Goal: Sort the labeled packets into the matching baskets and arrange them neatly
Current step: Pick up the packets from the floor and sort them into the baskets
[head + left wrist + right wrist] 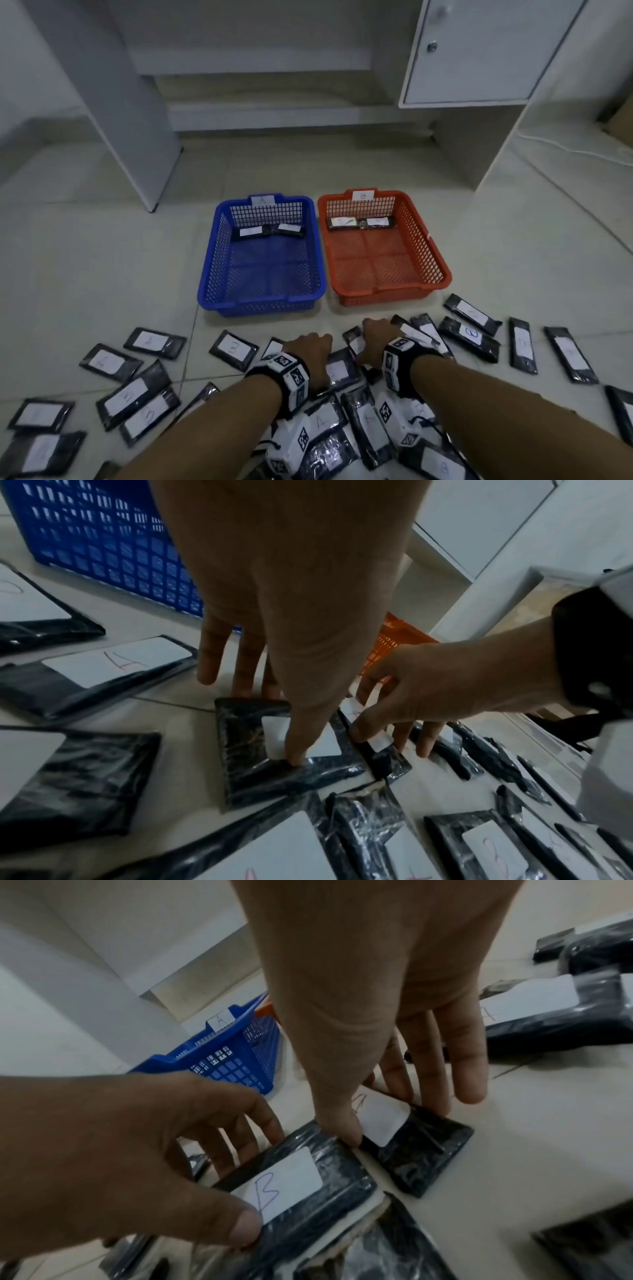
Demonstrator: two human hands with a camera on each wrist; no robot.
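Observation:
Black packets with white labels lie scattered on the tiled floor. My left hand [308, 344] pinches a packet marked B [308, 1172] by its edges, thumb on the near side, fingers on the far side. Beside it my right hand [378, 334] pinches a smaller packet [421, 1150] the same way; its letter is partly hidden. Both packets lie on the floor. Ahead stand the blue basket [209, 274] labelled A and the orange basket [442, 267] labelled B. Each basket holds two packets at its far end.
Loose packets [137, 394] spread left, right and under my forearms, some overlapping. A white desk panel [137, 137] stands behind the baskets to the left, a cabinet [479, 61] to the right. A white cable [565, 147] lies on the floor at far right.

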